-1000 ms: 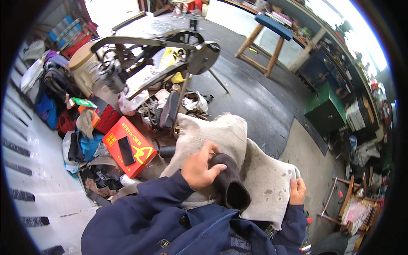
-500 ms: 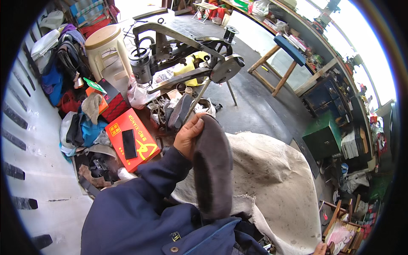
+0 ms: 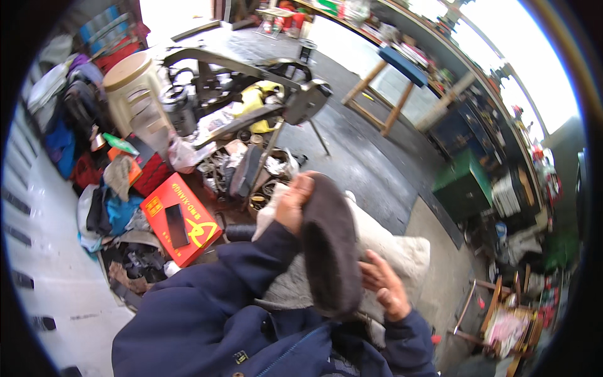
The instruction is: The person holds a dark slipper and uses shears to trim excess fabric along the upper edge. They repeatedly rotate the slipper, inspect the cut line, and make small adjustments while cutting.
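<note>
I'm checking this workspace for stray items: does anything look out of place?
Possibly the black phone: it lies loose on the red box, beside a jumbled pile of fabric, an exposed spot for a phone.

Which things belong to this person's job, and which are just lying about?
Seemingly part of the job:
dark shoe in the left hand
open right hand beside it
pale cloth beneath

Seemingly just lying or standing about:
phone on red box
beige plastic stool
blue-topped wooden stool
green box
</note>
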A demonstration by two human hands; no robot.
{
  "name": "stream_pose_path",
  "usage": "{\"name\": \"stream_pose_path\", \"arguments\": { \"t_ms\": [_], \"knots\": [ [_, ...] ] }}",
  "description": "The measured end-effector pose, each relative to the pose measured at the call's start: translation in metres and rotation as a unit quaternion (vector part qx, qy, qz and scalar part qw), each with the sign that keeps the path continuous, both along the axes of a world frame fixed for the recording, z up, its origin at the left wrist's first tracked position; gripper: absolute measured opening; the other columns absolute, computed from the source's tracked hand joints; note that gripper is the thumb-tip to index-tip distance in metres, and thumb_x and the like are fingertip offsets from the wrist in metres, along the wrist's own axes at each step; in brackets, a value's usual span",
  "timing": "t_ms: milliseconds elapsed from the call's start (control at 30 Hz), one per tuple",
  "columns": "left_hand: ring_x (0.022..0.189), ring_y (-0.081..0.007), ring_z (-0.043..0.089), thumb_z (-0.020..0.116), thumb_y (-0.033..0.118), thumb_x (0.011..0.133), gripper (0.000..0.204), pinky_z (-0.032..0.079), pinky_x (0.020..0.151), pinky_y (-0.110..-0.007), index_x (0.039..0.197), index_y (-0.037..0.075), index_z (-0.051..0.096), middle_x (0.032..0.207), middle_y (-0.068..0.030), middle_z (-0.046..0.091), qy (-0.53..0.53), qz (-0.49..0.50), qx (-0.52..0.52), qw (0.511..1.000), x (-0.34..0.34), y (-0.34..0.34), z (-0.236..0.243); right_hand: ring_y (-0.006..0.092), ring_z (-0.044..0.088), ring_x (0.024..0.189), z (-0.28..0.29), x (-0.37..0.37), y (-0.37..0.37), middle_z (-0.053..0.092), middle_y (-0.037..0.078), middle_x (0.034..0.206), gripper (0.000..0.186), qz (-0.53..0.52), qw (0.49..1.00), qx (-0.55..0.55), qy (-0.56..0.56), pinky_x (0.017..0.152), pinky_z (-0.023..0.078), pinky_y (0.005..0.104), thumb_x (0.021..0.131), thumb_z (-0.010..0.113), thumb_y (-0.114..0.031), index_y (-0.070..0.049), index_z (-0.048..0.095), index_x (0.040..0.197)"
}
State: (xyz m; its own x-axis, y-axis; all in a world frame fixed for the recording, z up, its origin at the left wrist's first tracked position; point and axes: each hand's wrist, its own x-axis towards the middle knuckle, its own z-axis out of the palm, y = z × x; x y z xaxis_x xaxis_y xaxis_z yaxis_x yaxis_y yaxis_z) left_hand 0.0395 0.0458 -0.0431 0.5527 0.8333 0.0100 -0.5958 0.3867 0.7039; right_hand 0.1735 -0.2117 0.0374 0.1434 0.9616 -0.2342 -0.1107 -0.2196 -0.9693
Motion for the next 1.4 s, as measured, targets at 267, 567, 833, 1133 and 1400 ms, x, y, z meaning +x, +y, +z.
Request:
{"name": "stream_pose_path", "arguments": {
  "t_ms": [267, 567, 833, 1133, 1400],
  "knots": [
    [0.127, -0.0170, 0.051, 0.061, 0.033, 0.105, 0.059, 0.047, 0.101, -0.032, 0.154, 0.010, 0.038, 0.144, -0.0131, 0.051, 0.058, -0.066, 0.011, 0.996, 0.020, -0.022, 0.003, 0.0220, 0.063, 0.113, -0.026, -0.013, 0.058, 0.064, 0.013, 0.127, 0.065, -0.151, 0.983, -0.034, 0.098, 0.102, 0.047, 0.0325, 0.084, 0.069, -0.024, 0.005, 0.051, 0.139],
    [0.103, -0.0146, 0.065, 0.078, 0.019, 0.091, 0.054, 0.052, 0.094, -0.030, 0.135, 0.000, 0.053, 0.114, -0.0071, 0.069, 0.077, -0.273, -0.020, 0.959, 0.046, -0.021, 0.004, 0.0274, 0.055, 0.129, -0.043, 0.021, 0.117, 0.053, 0.021, 0.142, 0.093, -0.152, 0.956, 0.043, -0.245, 0.110, 0.042, 0.0368, 0.092, 0.074, -0.025, 0.007, 0.017, 0.160],
    [0.085, -0.0136, 0.065, 0.075, 0.014, 0.092, 0.031, 0.055, 0.078, -0.029, 0.118, 0.004, 0.062, 0.099, -0.0025, 0.067, 0.089, -0.250, -0.106, 0.958, 0.088, 0.085, -0.049, 0.0301, 0.058, 0.122, -0.059, 0.034, 0.124, 0.042, 0.026, 0.153, 0.106, -0.187, 0.981, 0.034, -0.036, 0.095, 0.051, 0.0364, 0.090, 0.076, -0.033, 0.002, 0.007, 0.163],
    [0.106, -0.0361, 0.069, 0.080, 0.019, 0.079, 0.053, 0.053, 0.095, -0.040, 0.121, -0.008, 0.061, 0.112, -0.0257, 0.071, 0.615, -0.131, 0.248, 0.737, 0.111, 0.177, -0.230, 0.0210, 0.064, 0.105, -0.069, 0.032, 0.107, 0.056, 0.021, 0.141, 0.067, -0.198, 0.978, -0.046, -0.053, 0.088, 0.053, 0.0326, 0.094, 0.070, -0.012, 0.002, 0.039, 0.152],
    [0.116, -0.0417, 0.064, 0.070, 0.014, 0.084, 0.050, 0.050, 0.101, -0.046, 0.132, 0.007, 0.058, 0.123, -0.0252, 0.068, 0.708, 0.015, 0.223, 0.669, 0.095, 0.175, -0.267, 0.0144, 0.060, 0.101, -0.077, 0.037, 0.107, 0.056, 0.017, 0.140, 0.056, -0.176, 0.981, -0.079, -0.028, 0.088, 0.049, 0.0287, 0.097, 0.062, -0.008, 0.003, 0.042, 0.149]
  ]
}}
